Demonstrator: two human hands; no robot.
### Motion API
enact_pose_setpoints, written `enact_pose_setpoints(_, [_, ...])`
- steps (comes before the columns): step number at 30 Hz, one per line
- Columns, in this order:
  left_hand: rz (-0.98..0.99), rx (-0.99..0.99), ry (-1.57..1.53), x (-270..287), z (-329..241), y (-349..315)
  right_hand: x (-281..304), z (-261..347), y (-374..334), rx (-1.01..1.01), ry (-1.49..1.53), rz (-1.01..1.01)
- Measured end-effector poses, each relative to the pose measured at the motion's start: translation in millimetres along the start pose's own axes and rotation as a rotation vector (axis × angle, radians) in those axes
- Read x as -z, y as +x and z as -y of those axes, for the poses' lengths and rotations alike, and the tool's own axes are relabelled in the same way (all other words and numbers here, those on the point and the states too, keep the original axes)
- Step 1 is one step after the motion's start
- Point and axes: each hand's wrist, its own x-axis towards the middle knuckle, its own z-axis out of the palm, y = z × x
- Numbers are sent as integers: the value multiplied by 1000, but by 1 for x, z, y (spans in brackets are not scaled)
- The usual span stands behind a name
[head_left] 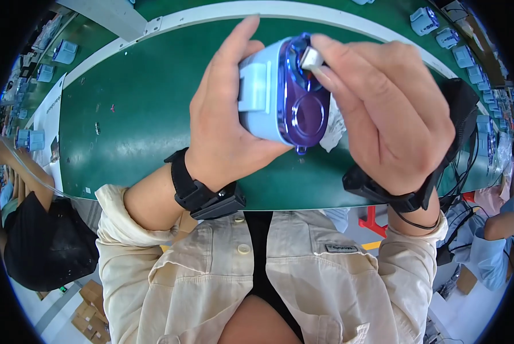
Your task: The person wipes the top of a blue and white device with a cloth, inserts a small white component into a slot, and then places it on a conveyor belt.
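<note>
My left hand (219, 123) is wrapped round a light-blue plastic device (262, 92) with a belt-clip-like tab on its side. Its glossy violet-blue front panel (307, 117) faces right and carries two round areas, one above the other. Between thumb and forefinger, my right hand (391, 103) pinches a small silvery-white block (311, 58) against the upper round area. Whether the block is fixed to the device cannot be told. Behind the device lies a crumpled white wipe or film (335, 127), partly covered by my right hand.
Below the device spreads a green worktop (148, 126) with a pale raised rail (211, 14) along its far edge. Similar blue devices stand at left (30, 139) and far right (424, 21). Black cables (469, 166) hang near my right wrist. Other people sit on both sides.
</note>
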Motion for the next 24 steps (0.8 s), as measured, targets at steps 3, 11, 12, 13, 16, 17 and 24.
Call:
enact_pose_setpoints(3, [-6, -3, 81, 5, -5, 2, 1, 3, 4, -12, 9, 29])
enact_pose_setpoints(11, [181, -28, 308, 31, -20, 19, 0, 8, 13, 3, -18, 103])
enact_pose_setpoints(12, [169, -41, 318, 29, -20, 17, 1, 8, 14, 8, -21, 111])
enact_pose_setpoints(13, [156, -55, 328, 28, -20, 16, -1, 9, 17, 13, -25, 119])
enact_pose_setpoints(16, [120, -96, 355, 22, -21, 13, 6, 4, 15, 26, -38, 144])
enact_pose_setpoints(17, [108, -110, 365, 21, -21, 12, 4, 6, 17, 31, -42, 152])
enact_pose_setpoints(24, [147, -136, 337, 24, -23, 12, 18, -10, 14, 63, -91, 213])
